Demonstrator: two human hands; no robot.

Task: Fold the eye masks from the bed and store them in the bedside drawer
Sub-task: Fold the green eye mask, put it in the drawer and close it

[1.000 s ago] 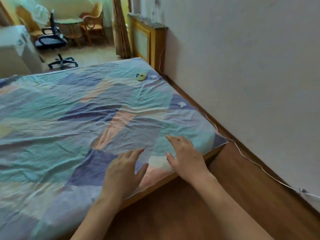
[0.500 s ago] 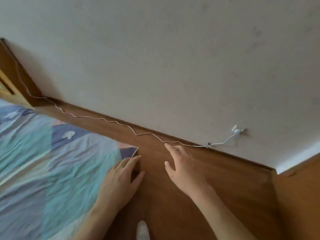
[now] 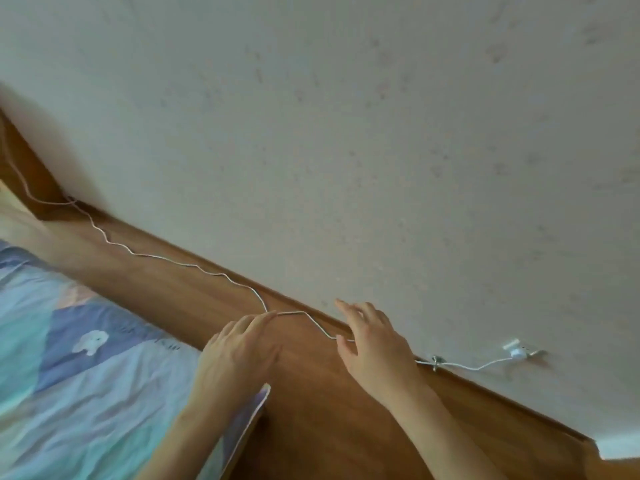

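Note:
The bed (image 3: 86, 393), covered by a patchwork sheet in blue, teal and pink, fills the lower left; only its corner shows. No eye mask and no bedside drawer are in view. My left hand (image 3: 239, 355) hovers over the bed's corner, fingers spread and empty. My right hand (image 3: 374, 344) is held out over the wooden floor (image 3: 311, 393) beside the bed, fingers apart, holding nothing.
A pale wall (image 3: 381, 133) rises close ahead, with a wooden skirting along its foot. A thin white cable (image 3: 166, 259) runs along the floor by the wall to a small white clip (image 3: 517, 351). The floor strip between bed and wall is narrow.
My view has swung right, away from the bed top and the mask lying on it, toward the wall and floor. Both hands stay open and have drifted off the sheet.

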